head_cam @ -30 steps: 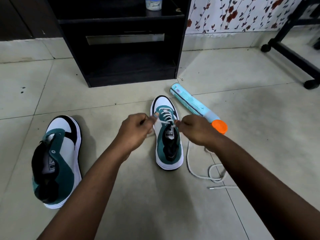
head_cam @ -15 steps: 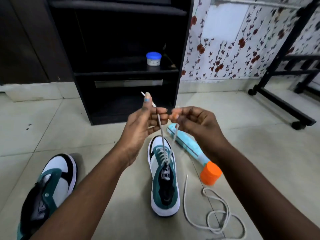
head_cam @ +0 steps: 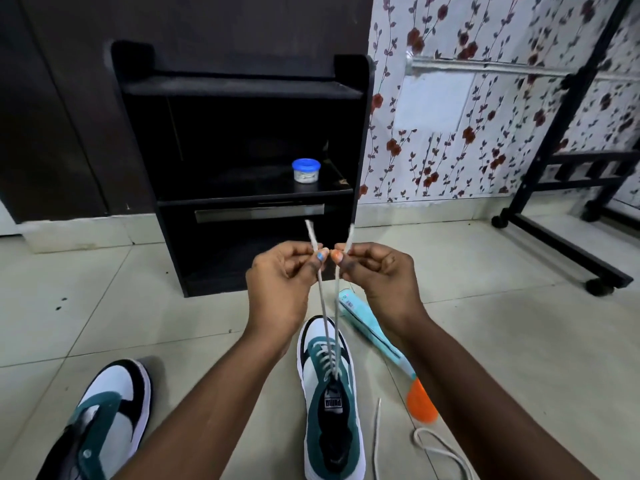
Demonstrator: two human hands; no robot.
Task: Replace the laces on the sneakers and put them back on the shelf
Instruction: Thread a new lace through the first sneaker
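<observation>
Head view, left hand (head_cam: 280,275) and right hand (head_cam: 379,271) raised together, each grip pinching a lace (head_cam: 327,327) end above the sneaker (head_cam: 330,400)

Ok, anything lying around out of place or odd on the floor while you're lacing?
A few things. The second sneaker lies tipped on its side at the left with no lace in it. A loose lace trails on the tiles right of the laced sneaker, and a pale blue tube with an orange cap lies flat on the floor beside it.
</observation>
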